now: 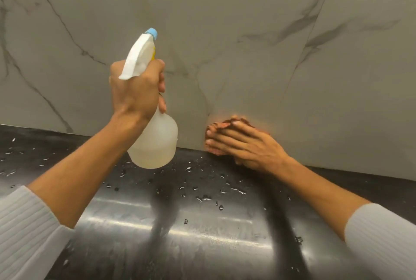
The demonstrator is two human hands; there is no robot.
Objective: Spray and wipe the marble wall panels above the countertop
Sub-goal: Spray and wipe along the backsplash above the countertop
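Where the grey-white marble wall panels [225,20] meet the dark, glossy countertop [202,234], dark veins cross the stone, and a thin seam [315,32] between two panels slants upward well to the right of the spray bottle [157,142]. Water droplets [202,198] lie scattered over the countertop below and to both sides of the bottle.

The bottle is translucent with a white trigger head and a pale blue nozzle [152,32]. It hangs above the countertop, in front of the wall and tilted, nozzle toward the panels. The left hand [135,92] grips its neck, fingers curled around the front by the trigger.

Right of the bottle, low against the wall and just above the countertop, the right hand [245,144] presses an orange-brown cloth [219,124] flat to the marble with fairly straight fingers (this part is motion-blurred). The cloth shows only past the fingertips. Both forearms are bare, with ribbed pale grey sleeves [27,223] pushed up.
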